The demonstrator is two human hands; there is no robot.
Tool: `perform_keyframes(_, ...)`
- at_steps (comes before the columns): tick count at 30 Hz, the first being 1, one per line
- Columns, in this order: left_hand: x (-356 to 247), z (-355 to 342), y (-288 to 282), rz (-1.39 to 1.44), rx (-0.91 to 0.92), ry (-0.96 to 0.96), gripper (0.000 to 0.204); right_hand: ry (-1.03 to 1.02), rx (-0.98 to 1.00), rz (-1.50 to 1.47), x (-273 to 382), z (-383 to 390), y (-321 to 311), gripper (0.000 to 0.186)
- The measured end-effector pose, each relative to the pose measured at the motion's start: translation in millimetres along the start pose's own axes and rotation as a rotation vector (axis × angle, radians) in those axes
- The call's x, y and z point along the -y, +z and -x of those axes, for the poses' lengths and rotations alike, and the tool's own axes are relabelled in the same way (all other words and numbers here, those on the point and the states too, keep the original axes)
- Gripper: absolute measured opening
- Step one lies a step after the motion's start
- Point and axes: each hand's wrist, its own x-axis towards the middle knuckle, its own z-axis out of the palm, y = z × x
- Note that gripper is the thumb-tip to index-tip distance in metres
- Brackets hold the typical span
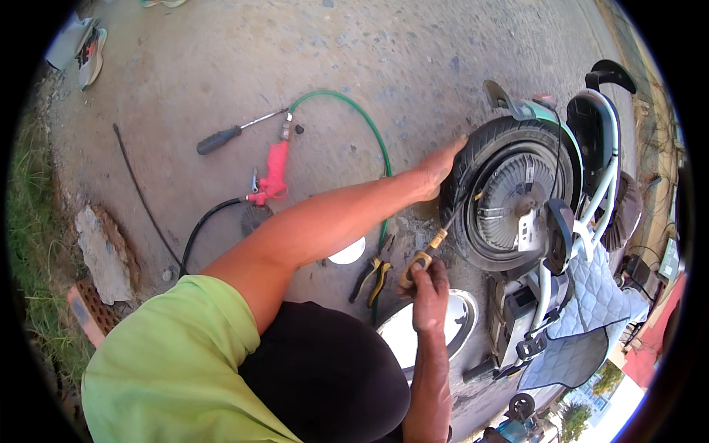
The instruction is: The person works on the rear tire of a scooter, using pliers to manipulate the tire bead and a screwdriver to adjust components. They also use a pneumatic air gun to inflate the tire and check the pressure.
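Screwdriver [219, 140] lies near red air gun [275, 168] | green hose [362, 114] curves from it | pliers [381, 266] lie near white basin [399, 337] | stone [109, 255] sits beside brick [86, 313] | grass [33, 258] edges the ground at left

The white label [526, 232] on the wheel hub [496, 213] is unreadable.

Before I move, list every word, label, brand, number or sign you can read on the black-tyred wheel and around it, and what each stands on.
No text is legible.
White rectangular label on the grey ribbed metal hub: marks too small and blurred.
Smaller pale label above it: likewise unreadable.
Black rubber tyre: no readable lettering.
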Motion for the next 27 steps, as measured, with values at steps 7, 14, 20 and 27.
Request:
perform_keyframes(7,2,-5,-4,-0.026,0.004,0.023,0.055,-0.005,-0.056,-0.036,-18,14,14,0.019)
perform_keyframes(14,-1,7,0,-0.005,-0.006,-0.005,0.055,0.024,-0.146,-0.11,-13,10,40,0.023)
perform_keyframes(20,-7,13,-4,0.017,0.04,-0.009,0.056,-0.044,-0.122,-0.445,14,18,54,0.027)
perform_keyframes(27,-6,8,-5,0.029,0.072,-0.024,0.057,-0.128,-0.189,-0.479,-10,16,57,0.036)
